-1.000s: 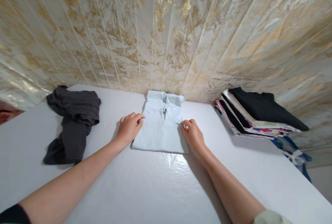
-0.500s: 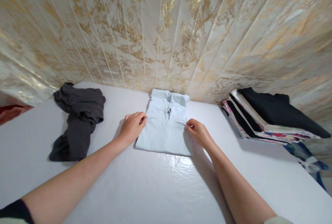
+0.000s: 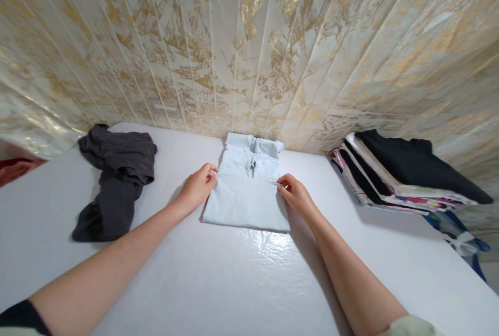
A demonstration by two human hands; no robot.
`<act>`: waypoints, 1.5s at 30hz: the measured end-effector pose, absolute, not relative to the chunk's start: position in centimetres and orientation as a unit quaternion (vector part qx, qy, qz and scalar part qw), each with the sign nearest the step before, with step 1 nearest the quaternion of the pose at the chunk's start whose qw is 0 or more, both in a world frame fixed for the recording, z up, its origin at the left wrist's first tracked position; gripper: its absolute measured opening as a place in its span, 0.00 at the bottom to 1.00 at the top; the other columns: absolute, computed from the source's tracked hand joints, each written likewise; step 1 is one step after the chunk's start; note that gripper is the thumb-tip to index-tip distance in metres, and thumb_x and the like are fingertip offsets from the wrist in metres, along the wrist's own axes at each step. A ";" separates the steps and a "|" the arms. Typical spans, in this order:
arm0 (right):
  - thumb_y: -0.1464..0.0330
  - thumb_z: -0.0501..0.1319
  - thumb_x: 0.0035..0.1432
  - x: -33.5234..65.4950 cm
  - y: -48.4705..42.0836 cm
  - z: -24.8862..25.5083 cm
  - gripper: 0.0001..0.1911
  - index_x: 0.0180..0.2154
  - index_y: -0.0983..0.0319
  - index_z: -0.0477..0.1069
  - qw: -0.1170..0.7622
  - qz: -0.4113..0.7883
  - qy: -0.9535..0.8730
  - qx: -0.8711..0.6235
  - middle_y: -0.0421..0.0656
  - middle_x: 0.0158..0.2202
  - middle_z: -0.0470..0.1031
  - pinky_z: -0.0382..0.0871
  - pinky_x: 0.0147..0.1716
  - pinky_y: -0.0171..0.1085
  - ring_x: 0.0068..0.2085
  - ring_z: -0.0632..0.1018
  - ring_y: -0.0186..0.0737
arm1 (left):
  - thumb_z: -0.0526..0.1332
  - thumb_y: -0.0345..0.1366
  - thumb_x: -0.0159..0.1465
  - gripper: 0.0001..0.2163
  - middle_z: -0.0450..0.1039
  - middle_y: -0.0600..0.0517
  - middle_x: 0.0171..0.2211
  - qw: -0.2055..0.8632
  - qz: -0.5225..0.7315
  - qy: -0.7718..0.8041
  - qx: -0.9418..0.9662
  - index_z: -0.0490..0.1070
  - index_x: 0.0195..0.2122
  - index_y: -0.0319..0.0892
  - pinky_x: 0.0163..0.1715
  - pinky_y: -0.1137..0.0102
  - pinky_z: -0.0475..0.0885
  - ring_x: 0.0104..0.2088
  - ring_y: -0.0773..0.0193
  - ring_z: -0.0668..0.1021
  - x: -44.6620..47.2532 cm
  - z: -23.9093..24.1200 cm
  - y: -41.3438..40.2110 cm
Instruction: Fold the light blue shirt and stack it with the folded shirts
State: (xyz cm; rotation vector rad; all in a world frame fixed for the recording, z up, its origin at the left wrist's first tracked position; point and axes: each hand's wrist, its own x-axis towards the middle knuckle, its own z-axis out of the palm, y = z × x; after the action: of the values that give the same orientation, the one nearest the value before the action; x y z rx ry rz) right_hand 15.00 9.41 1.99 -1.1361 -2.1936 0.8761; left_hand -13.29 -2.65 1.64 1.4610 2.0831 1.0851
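A pale blue folded garment [image 3: 245, 201] lies flat on the white table [image 3: 234, 284], its collar end against the wall. My left hand [image 3: 197, 188] pinches the garment's left edge about halfway up. At the right edge my right hand [image 3: 297, 195] pinches the cloth at the same height. Both hands have their fingers closed on the fabric, and a fold line runs across the garment between them.
A crumpled dark grey garment [image 3: 113, 175] lies at the left of the table. A stack of folded clothes [image 3: 393, 175] with a black piece on top sits at the right by the gold-patterned wall [image 3: 249, 50]. Blue cloth [image 3: 456, 232] hangs off the right edge.
Both hands have slid a little toward the wall along the garment's edges, and a fold line now shows across the cloth between them.
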 end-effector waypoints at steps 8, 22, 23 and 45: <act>0.68 0.55 0.56 15.4 9.6 1.1 0.11 0.43 0.59 0.69 0.227 0.197 -0.847 -0.438 0.41 0.36 0.72 0.64 0.35 0.35 0.32 0.72 0.35 | 0.54 0.32 0.61 0.12 0.72 0.50 0.42 0.084 0.306 0.762 0.565 0.67 0.46 0.44 0.37 0.69 0.69 0.37 0.62 0.76 -12.9 1.8 -3.2; 0.71 0.50 0.64 13.5 6.0 3.6 0.16 0.47 0.60 0.72 0.151 0.049 -0.903 -0.399 0.47 0.46 0.74 0.64 0.47 0.37 0.46 0.73 0.42 | 0.48 0.44 0.69 0.21 0.64 0.47 0.61 0.047 0.205 0.606 0.767 0.61 0.61 0.43 0.61 0.62 0.57 0.61 0.58 0.65 -7.7 3.3 -5.4; 0.71 0.50 0.64 13.1 5.6 3.4 0.17 0.51 0.61 0.71 0.124 0.048 -0.910 -0.393 0.48 0.49 0.73 0.64 0.49 0.37 0.49 0.72 0.43 | 0.49 0.47 0.69 0.24 0.60 0.47 0.64 0.056 0.173 0.600 0.779 0.58 0.63 0.43 0.62 0.60 0.54 0.64 0.57 0.62 -7.4 2.9 -5.6; 0.64 0.49 0.67 12.7 4.3 2.1 0.26 0.64 0.65 0.55 0.139 0.056 -0.897 -0.415 0.52 0.65 0.57 0.50 0.62 0.49 0.65 0.59 0.44 | 0.57 0.44 0.65 0.25 0.56 0.46 0.66 0.051 0.124 0.567 0.813 0.58 0.63 0.46 0.64 0.55 0.50 0.65 0.55 0.60 -5.0 1.6 -7.5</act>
State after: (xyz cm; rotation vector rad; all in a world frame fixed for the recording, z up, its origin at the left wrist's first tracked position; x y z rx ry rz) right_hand 12.66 4.27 2.13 -1.2004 -2.5938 0.1612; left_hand -5.03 -7.45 1.63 2.4734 1.7267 0.3764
